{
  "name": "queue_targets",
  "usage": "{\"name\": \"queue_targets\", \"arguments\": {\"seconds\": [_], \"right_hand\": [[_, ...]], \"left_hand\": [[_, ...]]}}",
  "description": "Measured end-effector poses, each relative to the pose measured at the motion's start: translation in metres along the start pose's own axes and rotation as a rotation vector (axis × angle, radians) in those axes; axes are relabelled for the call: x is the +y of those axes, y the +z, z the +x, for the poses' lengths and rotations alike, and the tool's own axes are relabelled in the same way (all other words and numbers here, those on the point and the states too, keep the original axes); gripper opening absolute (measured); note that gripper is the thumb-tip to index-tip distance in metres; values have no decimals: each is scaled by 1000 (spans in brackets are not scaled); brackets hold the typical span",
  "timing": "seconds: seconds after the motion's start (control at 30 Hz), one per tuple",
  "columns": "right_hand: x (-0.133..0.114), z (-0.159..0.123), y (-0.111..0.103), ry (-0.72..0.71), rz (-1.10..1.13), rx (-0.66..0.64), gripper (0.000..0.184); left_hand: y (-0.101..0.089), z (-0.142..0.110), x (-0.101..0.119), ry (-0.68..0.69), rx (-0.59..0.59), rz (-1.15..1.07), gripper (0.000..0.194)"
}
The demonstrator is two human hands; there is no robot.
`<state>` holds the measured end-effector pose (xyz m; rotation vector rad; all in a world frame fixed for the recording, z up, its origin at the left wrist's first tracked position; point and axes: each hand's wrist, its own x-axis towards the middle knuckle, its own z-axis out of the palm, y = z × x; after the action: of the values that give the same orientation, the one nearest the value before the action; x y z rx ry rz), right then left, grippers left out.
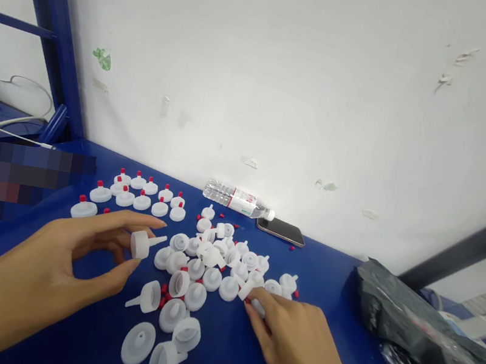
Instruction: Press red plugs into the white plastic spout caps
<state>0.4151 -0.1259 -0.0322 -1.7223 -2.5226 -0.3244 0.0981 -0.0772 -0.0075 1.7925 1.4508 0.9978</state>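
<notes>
A blue post (59, 42) rises at the far left corner of the bench (329, 276), whose far edge runs along the white wall (285, 90). Near that corner, white spout caps with red tips (142, 200) stand in loose rows, spouts upward. The left hand (56, 257) reaches in from the left in front of them, thumb and index finger pinching a white spout cap (139, 244) above the bench. Its long axis lies nearly level, spout pointing right and slightly up, open skirt toward the palm.

Right of this hand, a pile of untipped spout caps (211, 278) crowds the middle of the bench, spouts turned many ways, leaving little room between the hands. Small red tips (166, 299) lie among them. Behind the pile, along the far edge, a clear plastic bottle (240, 199) lies on its side, neck to the right, beside a dark-screened phone (281, 231).

The right hand (292, 337) has its fingertips drawn close together at caps on the pile's right front; whether it grips one, I cannot tell. Open blue surface separates it from a dark plastic bag (427, 328) covering the bench's right side.
</notes>
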Motion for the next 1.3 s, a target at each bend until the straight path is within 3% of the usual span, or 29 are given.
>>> {"name": "queue_targets", "arguments": {"seconds": [0.1,0.23,0.43,0.67,0.83,1.03,1.3], "right_hand": [[0,0,0,2,36,-13,15],[-4,-1,-4,11,288,53,11],[-17,-7,-10,59,680,179,13],[-30,-5,-6,83,1028,162,9],[-32,-3,-2,89,1118,142,9],[-36,-3,1,139,1265,134,10],[-39,-7,8,232,1522,20,15]], "left_hand": [[4,2,-3,-18,-76,-21,49],[8,4,-12,65,-182,13,38],[21,-4,-13,268,-82,158,27],[47,-26,-4,637,-53,243,22],[55,-35,-3,733,-127,307,40],[53,-32,0,759,-205,342,42],[57,-37,-3,842,-127,399,45]]}}
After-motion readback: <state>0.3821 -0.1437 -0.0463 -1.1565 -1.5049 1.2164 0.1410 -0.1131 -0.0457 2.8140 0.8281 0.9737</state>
